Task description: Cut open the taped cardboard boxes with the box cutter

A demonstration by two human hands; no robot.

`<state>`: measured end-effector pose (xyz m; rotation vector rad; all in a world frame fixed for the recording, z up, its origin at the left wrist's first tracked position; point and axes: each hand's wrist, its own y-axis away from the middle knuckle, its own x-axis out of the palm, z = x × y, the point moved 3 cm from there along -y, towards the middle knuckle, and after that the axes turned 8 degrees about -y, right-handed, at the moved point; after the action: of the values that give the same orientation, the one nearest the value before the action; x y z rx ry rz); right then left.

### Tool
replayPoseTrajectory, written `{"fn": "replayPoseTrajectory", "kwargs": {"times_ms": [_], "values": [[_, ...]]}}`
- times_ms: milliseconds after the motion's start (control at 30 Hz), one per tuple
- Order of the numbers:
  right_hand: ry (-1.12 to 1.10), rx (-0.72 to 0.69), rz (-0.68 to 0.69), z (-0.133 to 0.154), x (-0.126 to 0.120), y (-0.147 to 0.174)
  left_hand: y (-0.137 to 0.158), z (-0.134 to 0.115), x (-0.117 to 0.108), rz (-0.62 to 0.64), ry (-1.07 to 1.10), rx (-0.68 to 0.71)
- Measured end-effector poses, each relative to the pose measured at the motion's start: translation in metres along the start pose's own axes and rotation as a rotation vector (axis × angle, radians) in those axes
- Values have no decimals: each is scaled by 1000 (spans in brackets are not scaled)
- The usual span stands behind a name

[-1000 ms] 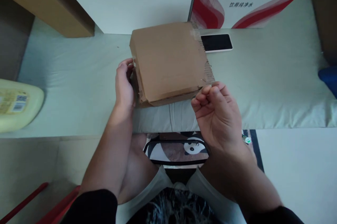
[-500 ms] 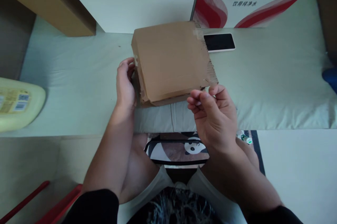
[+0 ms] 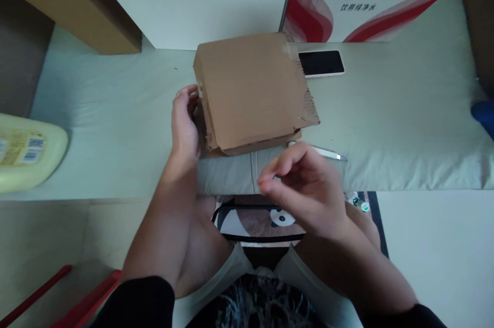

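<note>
A flat brown cardboard box lies on a pale green padded surface, with a ragged torn edge on its right side. My left hand rests against the box's left side, fingers curled at its corner. My right hand hovers in front of the box's near right corner, fingers loosely apart and holding nothing. A thin silvery blade-like tool lies on the padding just beyond my right hand, next to the box's corner.
A black phone lies behind the box's right corner. A red-and-white printed carton and a brown carton stand at the back. A yellow plastic jug lies at the left. Something blue sits at the right edge.
My right hand has left the box's near right corner and drawn back toward me, opening. The thin tool now lies on the padding where the hand was. The left hand has stayed put.
</note>
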<state>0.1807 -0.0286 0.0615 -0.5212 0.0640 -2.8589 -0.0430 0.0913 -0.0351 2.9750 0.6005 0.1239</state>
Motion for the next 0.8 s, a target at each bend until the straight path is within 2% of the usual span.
{"fn": "replayPoseTrajectory", "kwargs": {"times_ms": [133,233,300,433,567,633,800], "values": [[337,116,529,2,18,8,-2,1,-1,-4,18,-13],[585,236,802,-5,29,14,-1,-2,0,-21,39,-13],[758,299,922,-12,34,18,1,-6,2,-49,61,-16],[1046,363,1049,-23,38,25,6,-12,5,-75,83,-39],[1186,399,1128,-30,39,31,7,-14,6,-85,79,-56],[1208,403,1127,-32,39,32,6,-13,5,-79,77,-51],[1210,373,1018,-34,35,31,4,-10,4,-47,66,-23]]}}
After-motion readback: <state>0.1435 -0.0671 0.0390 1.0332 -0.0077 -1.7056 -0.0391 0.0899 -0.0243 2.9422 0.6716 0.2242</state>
